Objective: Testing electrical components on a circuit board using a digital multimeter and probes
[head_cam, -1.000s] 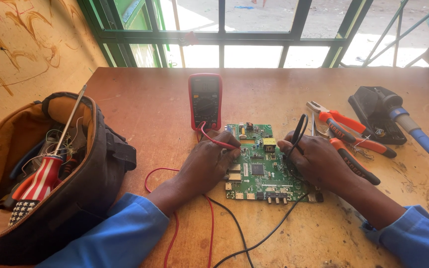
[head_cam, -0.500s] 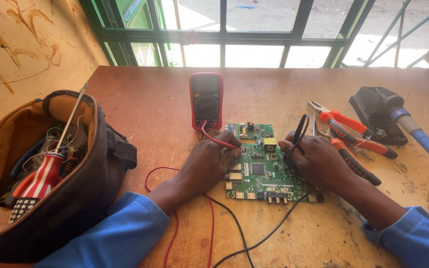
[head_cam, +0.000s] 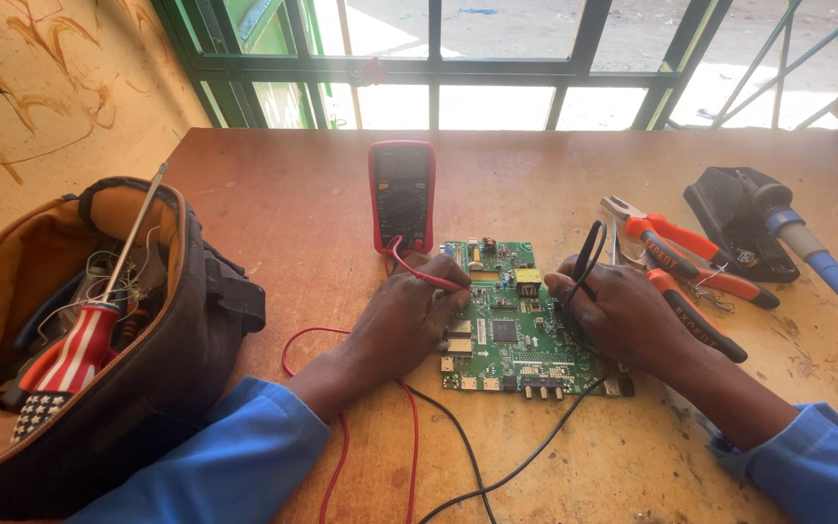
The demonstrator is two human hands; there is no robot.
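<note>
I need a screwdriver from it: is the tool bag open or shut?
Open. The tool bag's mouth gapes wide, showing wires and a striped-handled screwdriver whose shaft sticks out past the rim.

The left hand (head_cam: pixel 404 320) covers the near left part of the green circuit board (head_cam: pixel 516 320), and the tip of the red probe (head_cam: pixel 429 277) in its grip is hidden under the fingers. The right hand (head_cam: pixel 623 315) hides the board's right edge and the black probe's (head_cam: pixel 586 254) tip, so where either probe touches cannot be told. The multimeter's (head_cam: pixel 402 194) screen is too dark to read. The tool bag (head_cam: pixel 99 349) is cut off at the left and near edges, its contents tangled. The soldering iron's (head_cam: pixel 817 257) cord leaves the right edge. Both sleeves run out at the near edge.
</note>
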